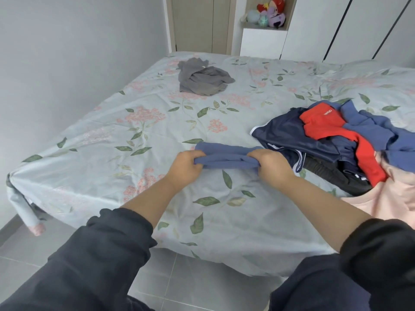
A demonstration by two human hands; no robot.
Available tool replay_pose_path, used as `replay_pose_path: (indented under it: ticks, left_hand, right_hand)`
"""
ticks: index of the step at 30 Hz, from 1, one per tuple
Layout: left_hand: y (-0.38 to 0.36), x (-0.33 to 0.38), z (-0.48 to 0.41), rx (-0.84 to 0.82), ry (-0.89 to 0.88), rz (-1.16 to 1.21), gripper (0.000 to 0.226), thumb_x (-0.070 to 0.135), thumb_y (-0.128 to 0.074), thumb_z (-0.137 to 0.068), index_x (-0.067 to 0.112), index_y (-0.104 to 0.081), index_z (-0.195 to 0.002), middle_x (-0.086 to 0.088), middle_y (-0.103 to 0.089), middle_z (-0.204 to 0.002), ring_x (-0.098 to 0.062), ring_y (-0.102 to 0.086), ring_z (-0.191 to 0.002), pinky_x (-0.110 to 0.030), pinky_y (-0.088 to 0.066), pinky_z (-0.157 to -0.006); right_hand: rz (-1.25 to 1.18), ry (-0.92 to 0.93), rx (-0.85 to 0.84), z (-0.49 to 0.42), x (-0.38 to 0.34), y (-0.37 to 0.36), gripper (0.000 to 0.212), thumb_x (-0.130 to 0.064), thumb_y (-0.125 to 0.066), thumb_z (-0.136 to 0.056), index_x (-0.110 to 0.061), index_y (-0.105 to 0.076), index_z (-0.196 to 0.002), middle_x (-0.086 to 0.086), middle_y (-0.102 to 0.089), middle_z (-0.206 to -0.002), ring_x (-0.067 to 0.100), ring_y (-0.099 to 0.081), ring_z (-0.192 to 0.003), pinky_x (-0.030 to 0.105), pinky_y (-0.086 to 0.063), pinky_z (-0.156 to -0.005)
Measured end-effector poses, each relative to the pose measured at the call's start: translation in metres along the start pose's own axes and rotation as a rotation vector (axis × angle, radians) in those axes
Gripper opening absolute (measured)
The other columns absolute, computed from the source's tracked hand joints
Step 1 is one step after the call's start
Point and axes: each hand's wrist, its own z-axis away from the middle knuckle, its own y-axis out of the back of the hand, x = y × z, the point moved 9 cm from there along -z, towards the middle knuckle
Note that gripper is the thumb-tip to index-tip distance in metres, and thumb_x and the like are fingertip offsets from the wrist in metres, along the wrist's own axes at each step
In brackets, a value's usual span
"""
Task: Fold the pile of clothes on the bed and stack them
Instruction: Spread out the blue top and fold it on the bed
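A small blue garment (224,157) lies folded into a narrow strip on the bed (107,140) in front of me. My left hand (186,168) grips its left end and my right hand (269,168) grips its right end, fingers curled round the cloth. To the right sits the unfolded pile of clothes (336,140): a navy piece with white trim, a red one, blue ones, something black and a pale pink top (386,203) nearest me. A crumpled grey garment (202,79) lies apart near the far side of the bed.
The bed's floral sheet hangs over the near edge and left corner (24,205). Grey floor tiles (179,283) lie below. A wall runs along the left. Behind the bed stand wardrobe doors and a shelf with plush toys (269,14).
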Motion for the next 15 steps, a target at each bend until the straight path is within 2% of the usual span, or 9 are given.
replay_pose_path:
  ticks: [3, 5, 6, 8, 10, 12, 13, 14, 15]
  left_hand:
    - [0.031, 0.019, -0.017, 0.067, 0.053, 0.163, 0.036, -0.014, -0.038, -0.077, 0.013, -0.046, -0.055, 0.005, -0.035, -0.052, 0.000, -0.031, -0.044, -0.015, -0.024, -0.046]
    - [0.050, 0.024, -0.027, 0.103, 0.096, 0.231, 0.036, -0.011, -0.037, -0.076, 0.016, -0.039, -0.053, 0.009, -0.033, -0.050, 0.000, -0.027, -0.042, -0.014, -0.021, -0.041]
    - [0.059, 0.025, -0.032, 0.127, 0.121, 0.262, 0.035, -0.009, -0.038, -0.077, 0.016, -0.040, -0.053, 0.012, -0.033, -0.048, 0.000, -0.027, -0.042, -0.014, -0.022, -0.041]
    - [0.070, 0.019, -0.042, 0.149, 0.189, 0.320, 0.028, -0.007, -0.038, -0.077, 0.013, -0.048, -0.059, 0.010, -0.041, -0.052, -0.005, -0.035, -0.047, -0.016, -0.027, -0.044]
    - [0.071, 0.006, -0.050, 0.128, 0.263, 0.317, 0.022, -0.005, -0.039, -0.077, 0.008, -0.054, -0.069, -0.002, -0.046, -0.063, -0.015, -0.039, -0.058, -0.022, -0.030, -0.051]
    - [0.070, -0.010, -0.055, 0.113, 0.310, 0.132, 0.019, -0.004, -0.041, -0.079, 0.009, -0.055, -0.075, -0.007, -0.049, -0.066, -0.021, -0.042, -0.064, -0.025, -0.032, -0.052]
    - [0.066, -0.019, -0.054, 0.101, 0.337, -0.020, 0.023, -0.002, -0.043, -0.082, 0.010, -0.060, -0.090, -0.011, -0.056, -0.075, -0.026, -0.050, -0.071, -0.028, -0.038, -0.057]
    - [0.060, -0.029, -0.050, 0.078, 0.377, -0.192, 0.036, 0.002, -0.045, -0.086, 0.012, -0.056, -0.118, -0.015, -0.062, -0.096, -0.032, -0.057, -0.087, -0.032, -0.045, -0.068]
    - [0.050, -0.039, -0.045, 0.035, 0.407, -0.349, 0.053, 0.007, -0.046, -0.089, 0.015, -0.038, -0.141, -0.017, -0.055, -0.122, -0.035, -0.054, -0.107, -0.037, -0.046, -0.082]
  right_hand:
    - [-0.132, -0.039, 0.057, -0.020, -0.013, 0.040, 0.024, 0.010, -0.047, -0.071, -0.011, -0.057, -0.065, 0.005, -0.054, -0.061, 0.030, -0.051, -0.064, 0.033, -0.038, -0.054]
    - [-0.294, -0.063, 0.031, -0.035, -0.018, 0.061, 0.035, 0.014, -0.041, -0.071, -0.017, -0.046, -0.055, -0.003, -0.045, -0.054, 0.018, -0.042, -0.057, 0.022, -0.031, -0.048]
    - [-0.373, -0.085, -0.002, -0.043, -0.020, 0.067, 0.035, 0.017, -0.039, -0.070, -0.014, -0.048, -0.055, -0.003, -0.045, -0.054, 0.014, -0.040, -0.055, 0.016, -0.029, -0.045]
    - [-0.443, -0.123, -0.100, -0.057, -0.020, 0.072, 0.031, 0.019, -0.037, -0.068, -0.004, -0.058, -0.063, -0.001, -0.049, -0.057, 0.010, -0.043, -0.055, 0.010, -0.031, -0.043]
    - [-0.430, -0.150, -0.209, -0.068, -0.018, 0.063, 0.033, 0.018, -0.039, -0.070, -0.001, -0.066, -0.076, 0.002, -0.057, -0.065, 0.009, -0.049, -0.058, 0.010, -0.038, -0.046]
    - [-0.362, -0.188, -0.234, -0.075, -0.007, 0.047, 0.038, 0.015, -0.042, -0.073, -0.003, -0.069, -0.094, 0.006, -0.064, -0.084, 0.015, -0.057, -0.074, 0.016, -0.045, -0.059]
    - [-0.292, -0.221, -0.228, -0.077, 0.002, 0.036, 0.042, 0.013, -0.044, -0.076, -0.005, -0.067, -0.106, 0.007, -0.064, -0.097, 0.019, -0.059, -0.087, 0.021, -0.047, -0.069]
    - [-0.195, -0.253, -0.224, -0.076, 0.011, 0.024, 0.047, 0.011, -0.045, -0.078, -0.006, -0.061, -0.118, 0.009, -0.061, -0.110, 0.023, -0.058, -0.100, 0.027, -0.048, -0.080]
    - [-0.103, -0.282, -0.233, -0.072, 0.019, 0.011, 0.052, 0.009, -0.047, -0.079, -0.008, -0.054, -0.128, 0.011, -0.057, -0.122, 0.026, -0.055, -0.111, 0.031, -0.046, -0.089]
